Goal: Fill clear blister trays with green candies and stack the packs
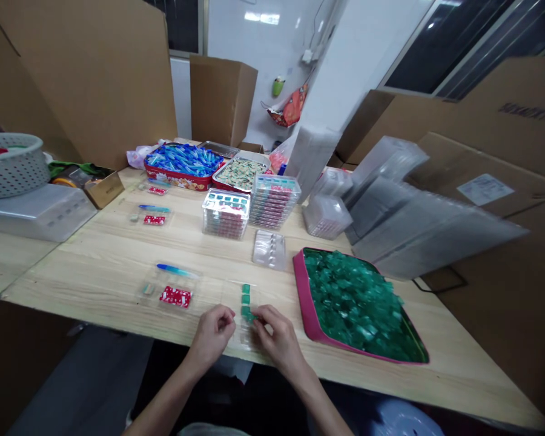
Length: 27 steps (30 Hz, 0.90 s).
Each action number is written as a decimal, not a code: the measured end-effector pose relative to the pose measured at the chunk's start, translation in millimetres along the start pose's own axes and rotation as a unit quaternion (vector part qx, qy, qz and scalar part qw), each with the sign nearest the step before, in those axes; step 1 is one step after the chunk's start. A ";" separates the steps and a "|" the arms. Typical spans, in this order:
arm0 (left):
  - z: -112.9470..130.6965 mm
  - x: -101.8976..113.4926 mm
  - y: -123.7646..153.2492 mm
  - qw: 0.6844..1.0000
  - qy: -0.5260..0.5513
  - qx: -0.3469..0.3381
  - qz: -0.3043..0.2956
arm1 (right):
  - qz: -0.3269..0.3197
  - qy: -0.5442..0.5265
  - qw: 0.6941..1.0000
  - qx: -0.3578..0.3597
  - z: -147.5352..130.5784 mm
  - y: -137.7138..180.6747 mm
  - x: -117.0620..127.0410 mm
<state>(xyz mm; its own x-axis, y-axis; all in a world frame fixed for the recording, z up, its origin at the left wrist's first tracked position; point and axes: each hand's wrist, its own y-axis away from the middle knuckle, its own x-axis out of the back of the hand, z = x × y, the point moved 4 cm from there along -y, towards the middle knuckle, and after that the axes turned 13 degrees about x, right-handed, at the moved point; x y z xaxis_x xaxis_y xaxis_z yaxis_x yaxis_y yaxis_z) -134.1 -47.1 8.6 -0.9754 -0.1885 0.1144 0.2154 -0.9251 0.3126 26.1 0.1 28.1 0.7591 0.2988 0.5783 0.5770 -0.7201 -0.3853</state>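
A clear plastic tray (pixel 247 339) lies at the table's front edge between my two hands. A column of several small green squares (pixel 246 299) sits in it. My right hand (pixel 279 339) pinches a green square at the lower end of that column, its fingertips over the tray. Beside the tray's left edge, my left hand (pixel 213 333) is curled with thumb and forefinger together; what they hold, if anything, is hidden. To the right stands a pink-rimmed tin (pixel 305 297) heaped with translucent green pieces (pixel 352 303).
Left on the table, a clear pack (pixel 177 275) holds a blue pen and a red patterned piece. Filled clear trays (pixel 226 221) are stacked behind. A tin of blue pens (pixel 184 160) stands farther back. Empty clear trays (pixel 327 215) and cardboard boxes (pixel 495 151) line the right.
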 end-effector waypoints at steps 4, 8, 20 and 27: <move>-0.6 -0.2 -0.6 1.000 -0.013 -0.002 -0.007 | -0.035 0.005 0.999 0.010 -0.7 2.0 -0.5; -0.8 -1.1 -0.7 1.000 -0.011 -0.001 -0.009 | -0.061 0.013 0.997 0.038 -2.6 1.3 -8.5; 15.3 1.1 1.2 0.996 0.069 0.045 -0.021 | -0.048 0.048 0.992 0.110 -27.8 -10.6 -4.2; 21.2 -15.0 6.2 0.948 0.224 0.170 -0.149 | -0.016 0.048 0.982 0.183 -48.2 -15.6 -2.3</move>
<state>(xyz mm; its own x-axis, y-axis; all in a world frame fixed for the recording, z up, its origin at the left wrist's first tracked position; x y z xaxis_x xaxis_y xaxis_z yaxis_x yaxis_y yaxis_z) -117.1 -43.1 28.8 -0.9005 -0.1269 -0.4158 -0.1445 -0.8146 0.5617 0.8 -19.5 67.5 0.7170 0.2454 0.6525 0.6832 -0.4332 -0.5879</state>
